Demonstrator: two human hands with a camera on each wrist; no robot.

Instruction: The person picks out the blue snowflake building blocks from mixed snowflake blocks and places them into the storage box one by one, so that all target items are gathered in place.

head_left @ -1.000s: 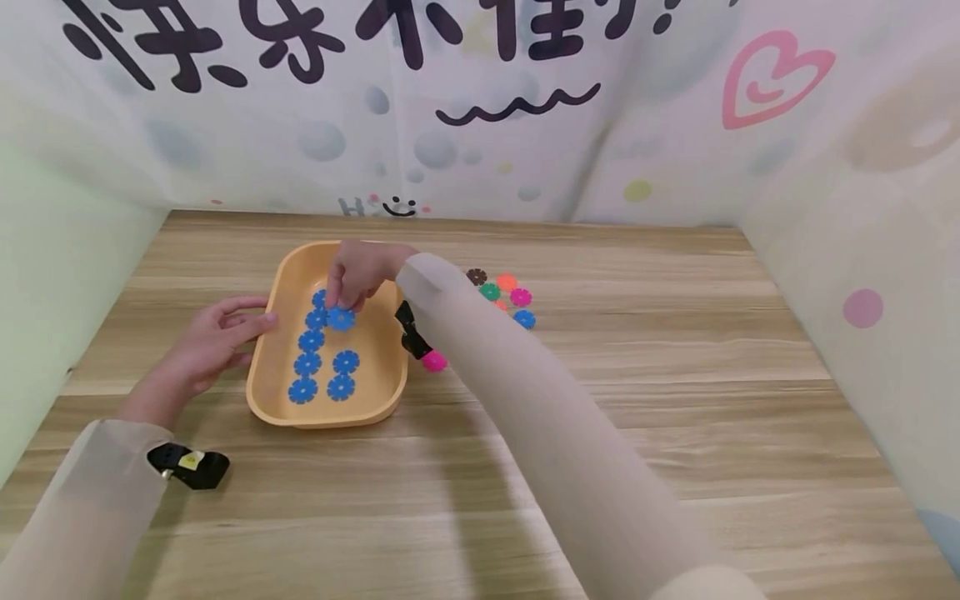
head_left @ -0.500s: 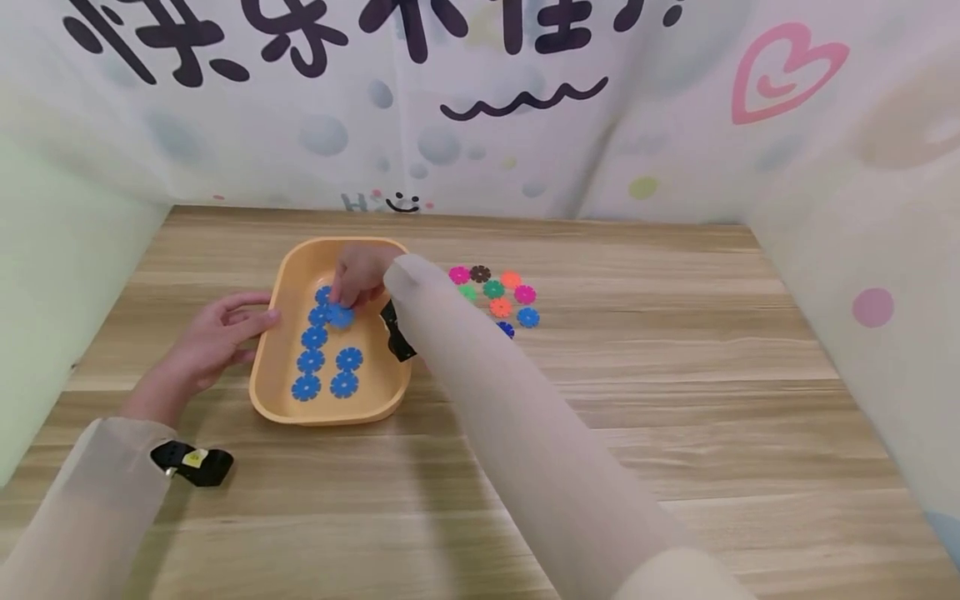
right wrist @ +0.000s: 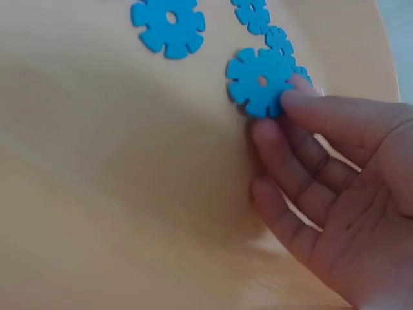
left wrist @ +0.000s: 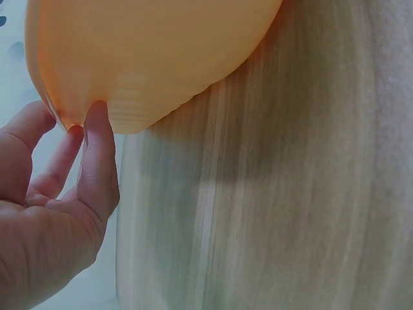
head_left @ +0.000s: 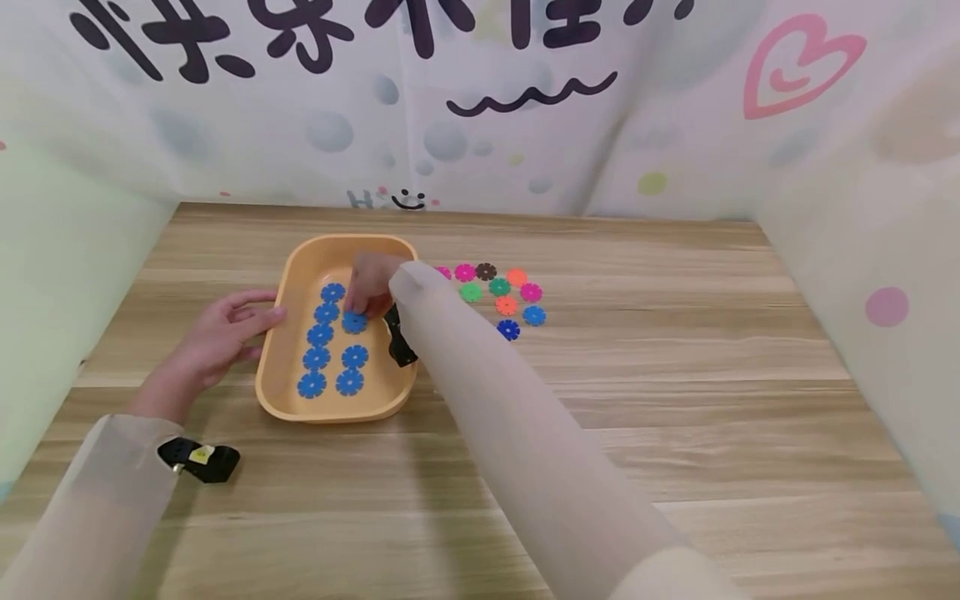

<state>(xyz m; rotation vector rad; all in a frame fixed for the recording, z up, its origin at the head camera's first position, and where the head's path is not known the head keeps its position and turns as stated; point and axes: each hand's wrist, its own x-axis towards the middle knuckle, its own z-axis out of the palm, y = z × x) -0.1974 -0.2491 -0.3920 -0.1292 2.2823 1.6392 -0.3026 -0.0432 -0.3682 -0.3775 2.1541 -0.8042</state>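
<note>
In the head view my left hand (head_left: pixel 225 335) holds the left rim of a shallow orange tray (head_left: pixel 273 392). Its thumb lies at the rim and its fingers against the outer wall (left wrist: pixel 129 106). Inside the tray, my right hand (head_left: pixel 372 277) pinches a blue notched plastic disc (right wrist: pixel 251 87) between thumb and fingers, low over the tray floor. To its left runs a column of several blue discs (head_left: pixel 320 335). Nearer me are two more blue discs, one (head_left: pixel 355 357) just above the other (head_left: pixel 349 382). The right fingertips are partly hidden in the head view.
Loose notched discs lie on the wooden table (head_left: pixel 675 350) right of the tray: pink (head_left: pixel 531 292), brown (head_left: pixel 486 272), green (head_left: pixel 499 287), orange (head_left: pixel 507 306) and blue (head_left: pixel 534 315). My right forearm (head_left: pixel 510 408) crosses over the table beside them. A printed cloth (head_left: pixel 525 158) hangs behind.
The pinched disc has shifted slightly right and toward me. It now stands apart from the left column, above the two-disc column. The left hand still holds the tray.
</note>
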